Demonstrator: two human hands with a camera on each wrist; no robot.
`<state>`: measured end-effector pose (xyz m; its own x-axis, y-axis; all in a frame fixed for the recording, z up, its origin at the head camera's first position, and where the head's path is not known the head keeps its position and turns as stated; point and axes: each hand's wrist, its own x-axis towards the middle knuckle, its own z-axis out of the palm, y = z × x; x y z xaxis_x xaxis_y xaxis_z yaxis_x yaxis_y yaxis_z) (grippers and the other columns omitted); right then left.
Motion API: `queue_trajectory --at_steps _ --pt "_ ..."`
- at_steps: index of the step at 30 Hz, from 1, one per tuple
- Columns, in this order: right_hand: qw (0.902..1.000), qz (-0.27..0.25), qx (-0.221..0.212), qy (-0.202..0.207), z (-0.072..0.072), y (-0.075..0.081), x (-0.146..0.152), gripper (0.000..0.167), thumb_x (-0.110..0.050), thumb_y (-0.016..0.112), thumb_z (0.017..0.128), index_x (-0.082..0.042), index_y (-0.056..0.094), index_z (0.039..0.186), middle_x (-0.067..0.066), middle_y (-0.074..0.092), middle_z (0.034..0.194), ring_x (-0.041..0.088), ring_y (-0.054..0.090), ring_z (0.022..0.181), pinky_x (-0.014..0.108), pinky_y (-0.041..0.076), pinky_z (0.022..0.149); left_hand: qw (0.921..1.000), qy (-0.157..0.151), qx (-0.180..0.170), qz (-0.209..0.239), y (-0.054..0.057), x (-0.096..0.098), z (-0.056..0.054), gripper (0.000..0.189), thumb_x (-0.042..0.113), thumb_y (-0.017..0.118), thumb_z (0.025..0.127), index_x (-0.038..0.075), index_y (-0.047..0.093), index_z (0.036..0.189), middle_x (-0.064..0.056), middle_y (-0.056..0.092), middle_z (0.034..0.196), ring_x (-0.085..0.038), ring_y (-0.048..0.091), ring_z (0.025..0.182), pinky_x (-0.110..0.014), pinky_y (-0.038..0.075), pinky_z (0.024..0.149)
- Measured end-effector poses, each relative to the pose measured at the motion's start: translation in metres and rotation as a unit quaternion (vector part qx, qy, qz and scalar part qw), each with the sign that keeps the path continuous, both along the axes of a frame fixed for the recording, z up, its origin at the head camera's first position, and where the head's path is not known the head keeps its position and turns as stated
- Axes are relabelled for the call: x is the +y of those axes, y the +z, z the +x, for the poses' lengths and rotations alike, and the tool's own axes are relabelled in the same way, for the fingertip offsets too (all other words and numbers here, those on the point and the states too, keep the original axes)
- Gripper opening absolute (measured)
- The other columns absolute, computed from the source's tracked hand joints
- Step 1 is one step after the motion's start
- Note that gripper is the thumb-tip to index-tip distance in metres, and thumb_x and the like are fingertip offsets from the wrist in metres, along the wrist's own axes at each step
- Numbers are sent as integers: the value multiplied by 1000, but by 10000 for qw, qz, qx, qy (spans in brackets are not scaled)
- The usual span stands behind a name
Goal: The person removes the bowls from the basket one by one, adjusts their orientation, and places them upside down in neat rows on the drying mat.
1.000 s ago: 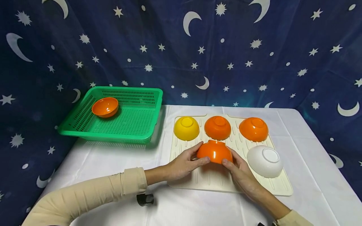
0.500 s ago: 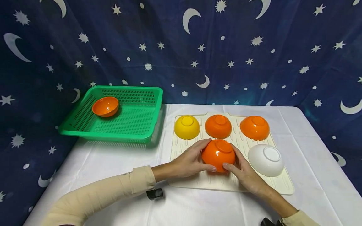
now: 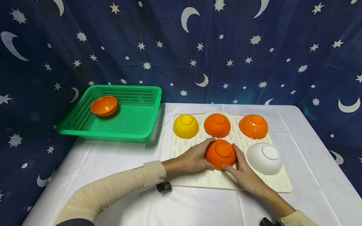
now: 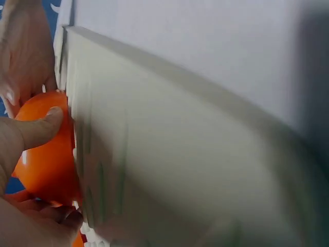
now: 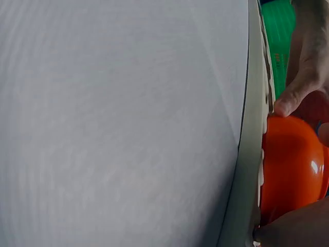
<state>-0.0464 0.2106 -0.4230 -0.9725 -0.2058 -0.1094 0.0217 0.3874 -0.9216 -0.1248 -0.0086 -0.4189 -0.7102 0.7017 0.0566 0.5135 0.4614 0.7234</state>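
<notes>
In the head view an upside-down orange bowl point(image 3: 220, 155) stands on the cream ridged drying mat point(image 3: 195, 180), its foot ring upward. My left hand point(image 3: 195, 157) holds the bowl's left side, thumb at the near edge and fingers round the far side. On the opposite side my right hand point(image 3: 246, 176) grips it with thumb in front and fingers behind. The left wrist view shows the orange bowl point(image 4: 49, 167) between thumb and fingers, rim down at the mat. From the right wrist, the orange bowl's wall point(image 5: 290, 164) appears against the mat edge.
Behind are upturned bowls: one yellow point(image 3: 185, 126), one orange point(image 3: 217, 125) and another orange point(image 3: 253, 126). A white upturned bowl point(image 3: 264, 158) sits right of my right hand. Far left, a green basket point(image 3: 135, 136) contains an upright orange bowl point(image 3: 104, 106). A patterned cloth point(image 3: 169, 47) hangs behind.
Both hands have lowered the orange bowl onto the mat, and it has turned from tilted to flat, rim down. The left forearm has shifted to the right.
</notes>
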Motion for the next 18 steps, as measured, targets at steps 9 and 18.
queue_trajectory --at_steps 9,18 --pt "9981 389 452 -170 0 -5 -4 92 -21 65 100 1 -1 161 26 0 165 45 3 150 61 7 117 9996 -160 207 -138 -5 3 -3 96 21 91 79 10 32 154 -2 49 149 -11 48 134 -26 34 112" --pt "9917 -224 1219 -338 -6 -4 -10 77 2 66 94 7 21 156 24 8 164 46 12 149 4 18 106 9916 21 1000 -820 -3 6 -8 101 40 91 76 13 35 156 -6 50 146 -15 49 133 -31 43 106"
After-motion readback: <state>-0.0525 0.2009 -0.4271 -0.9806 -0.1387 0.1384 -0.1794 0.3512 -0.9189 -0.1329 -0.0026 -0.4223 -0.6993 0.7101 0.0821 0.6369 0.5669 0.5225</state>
